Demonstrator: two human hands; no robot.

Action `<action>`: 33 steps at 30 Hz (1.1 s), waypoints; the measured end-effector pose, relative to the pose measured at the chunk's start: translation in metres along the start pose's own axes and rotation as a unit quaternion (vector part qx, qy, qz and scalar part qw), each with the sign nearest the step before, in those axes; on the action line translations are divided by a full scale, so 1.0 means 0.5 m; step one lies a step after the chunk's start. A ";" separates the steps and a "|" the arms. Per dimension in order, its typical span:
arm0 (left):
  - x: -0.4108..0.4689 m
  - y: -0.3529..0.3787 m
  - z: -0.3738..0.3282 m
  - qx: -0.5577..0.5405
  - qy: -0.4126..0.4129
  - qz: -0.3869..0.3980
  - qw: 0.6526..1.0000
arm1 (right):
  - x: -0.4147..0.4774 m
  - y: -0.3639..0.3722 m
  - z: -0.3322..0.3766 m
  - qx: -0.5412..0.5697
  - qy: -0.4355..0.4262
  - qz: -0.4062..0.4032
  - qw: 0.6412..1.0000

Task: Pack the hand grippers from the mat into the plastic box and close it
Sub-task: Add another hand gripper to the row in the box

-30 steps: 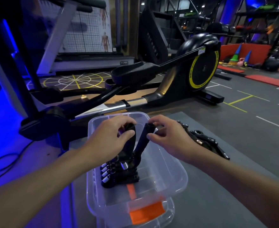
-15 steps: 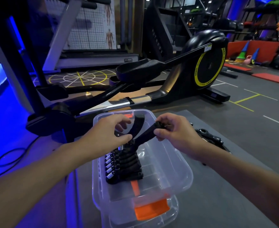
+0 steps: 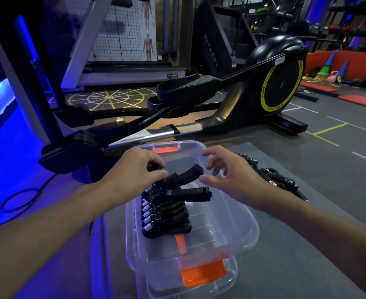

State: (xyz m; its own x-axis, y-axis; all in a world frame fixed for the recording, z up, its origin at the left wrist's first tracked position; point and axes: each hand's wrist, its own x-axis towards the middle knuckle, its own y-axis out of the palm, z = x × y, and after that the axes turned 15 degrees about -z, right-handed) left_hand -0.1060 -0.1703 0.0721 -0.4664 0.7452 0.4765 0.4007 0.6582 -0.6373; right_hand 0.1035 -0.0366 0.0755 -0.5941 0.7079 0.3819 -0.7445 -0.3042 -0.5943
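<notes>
A clear plastic box [image 3: 244,231] with orange latches stands on the grey mat [image 3: 296,255], on top of its lid. Inside it lies a row of several black hand grippers [image 3: 169,216] with silver springs on their left ends. My left hand [image 3: 134,171] is over the box's far left part, its fingers closed on the topmost hand gripper [image 3: 184,175], whose handle sticks out to the right. My right hand [image 3: 231,178] hovers just right of that handle, fingers spread and holding nothing. More black hand grippers [image 3: 275,180] lie in a pile on the mat behind my right wrist.
A black elliptical trainer [image 3: 221,93] with a yellow-ringed flywheel stands right behind the box. Its base and a black cable [image 3: 22,201] are at the left on the blue-lit floor. Grey floor with painted lines stretches to the right.
The held hand gripper has been lowered and tipped flat onto the row in the box. My right hand has let go of its handle and opened. My left hand still holds it.
</notes>
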 end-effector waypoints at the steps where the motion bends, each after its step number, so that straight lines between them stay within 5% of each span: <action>1: -0.002 0.001 -0.001 0.007 0.003 0.003 1.000 | 0.001 0.002 0.004 0.035 0.006 0.019 0.999; 22: -0.033 0.001 0.020 0.033 0.014 0.044 0.998 | 0.027 0.062 -0.011 -0.013 0.015 0.068 0.997; 33: -0.053 -0.016 0.133 0.259 0.078 0.112 0.956 | 0.030 0.121 -0.065 -0.073 0.043 0.105 0.991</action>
State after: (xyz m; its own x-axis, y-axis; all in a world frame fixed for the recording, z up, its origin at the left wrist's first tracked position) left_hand -0.1494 -0.2024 0.0241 -0.2753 0.8947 0.3517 0.0142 0.3696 -0.9291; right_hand 0.0591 -0.0237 0.0224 -0.6984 0.6925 0.1809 -0.5516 -0.3597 -0.7525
